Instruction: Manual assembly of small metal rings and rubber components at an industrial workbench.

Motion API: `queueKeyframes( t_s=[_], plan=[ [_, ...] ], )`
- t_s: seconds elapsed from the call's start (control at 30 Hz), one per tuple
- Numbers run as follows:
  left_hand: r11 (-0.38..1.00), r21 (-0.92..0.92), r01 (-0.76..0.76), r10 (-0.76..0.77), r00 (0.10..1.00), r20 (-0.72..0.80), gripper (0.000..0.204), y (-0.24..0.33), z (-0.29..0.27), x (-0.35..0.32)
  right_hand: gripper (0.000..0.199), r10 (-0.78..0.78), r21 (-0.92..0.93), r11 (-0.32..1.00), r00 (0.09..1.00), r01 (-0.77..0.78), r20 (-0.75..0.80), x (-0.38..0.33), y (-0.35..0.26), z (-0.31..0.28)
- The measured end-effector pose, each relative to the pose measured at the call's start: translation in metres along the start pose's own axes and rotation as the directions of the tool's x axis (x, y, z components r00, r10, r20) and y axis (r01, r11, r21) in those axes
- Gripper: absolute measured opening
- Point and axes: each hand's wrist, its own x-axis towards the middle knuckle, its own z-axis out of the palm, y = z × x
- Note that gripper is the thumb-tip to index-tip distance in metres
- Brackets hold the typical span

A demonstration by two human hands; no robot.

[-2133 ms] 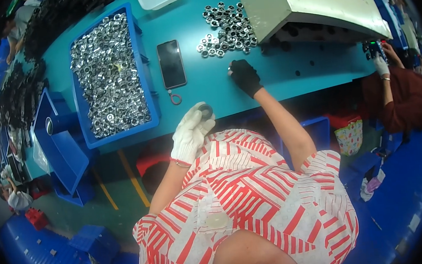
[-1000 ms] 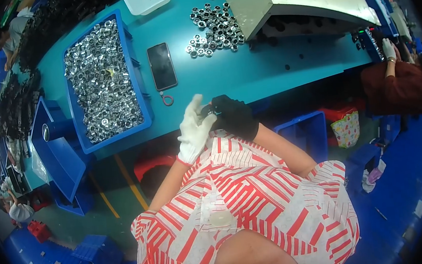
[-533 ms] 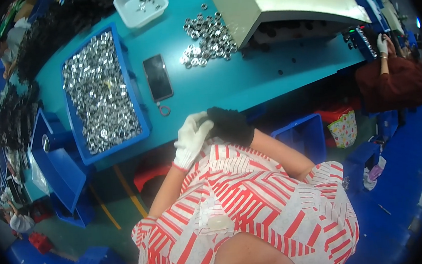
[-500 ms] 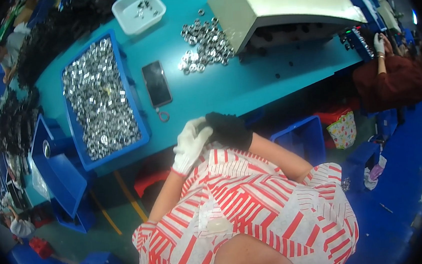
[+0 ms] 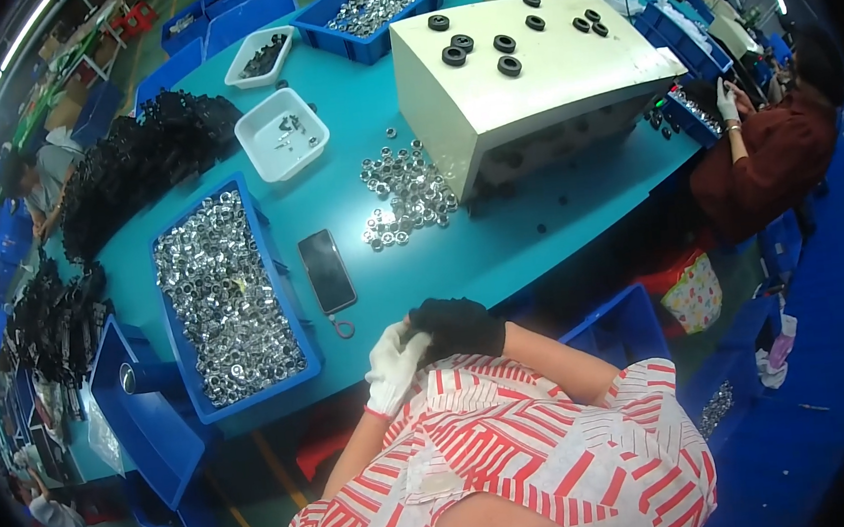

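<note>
My left hand [image 5: 395, 368] wears a white glove, and my right hand [image 5: 456, 329] a black one. The two meet in front of my striped top, by the table's near edge. Both have their fingers bent in and pressed together, the left ones against the black glove. What they hold, if anything, is hidden between them. Nearest on the teal table [image 5: 394, 286] is a dark phone [image 5: 327, 271] with a pink loop. Left of it stands a blue bin [image 5: 315, 361] full of shiny metal rings. More loose metal rings [image 5: 406, 193] lie farther back.
A cream metal box [image 5: 527, 89] with black rings on top stands at the back right. White trays [image 5: 250, 150] with small parts and a heap of black pieces [image 5: 143, 172] are at the back left. A blue crate [image 5: 154, 417] sits left. At right, a co-worker in a brown top [image 5: 770, 168].
My view has tilted up, so the table and my hands sit lower and more of the far side shows. Both hands stay together at the table edge.
</note>
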Motion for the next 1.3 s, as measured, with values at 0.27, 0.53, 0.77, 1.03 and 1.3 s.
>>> queueKeyframes(
  t_s=[0.27, 0.53, 0.77, 1.03, 1.3],
  plan=[
    [0.875, -0.476, 0.092, -0.134, 0.989, -0.055, 0.031, 0.004, 0.012, 0.017, 0.049, 0.113, 0.031, 0.993, 0.986, -0.110, -0.121, 0.002, 0.006, -0.002],
    [0.931, -0.344, 0.120, -0.124, 0.992, 0.009, 0.033, 0.023, 0.006, 0.011, 0.049, 0.071, -0.009, 0.997, 0.997, -0.071, 0.023, -0.002, 0.006, -0.005],
    [0.995, -0.075, 0.058, -0.064, 0.995, -0.079, 0.032, 0.005, 0.008, 0.004, 0.043, 0.013, -0.146, 0.989, 0.998, -0.020, -0.053, -0.014, -0.001, 0.008],
    [0.920, -0.380, 0.100, -0.064, 0.992, 0.106, 0.038, 0.008, -0.003, -0.002, 0.044, 0.175, 0.064, 0.982, 0.984, -0.176, 0.018, -0.015, -0.004, 0.007],
    [0.870, -0.452, 0.198, -0.120, 0.973, 0.195, 0.039, 0.006, -0.009, 0.005, 0.049, 0.195, 0.120, 0.971, 0.974, -0.209, 0.119, -0.011, -0.005, -0.001]
  ],
)
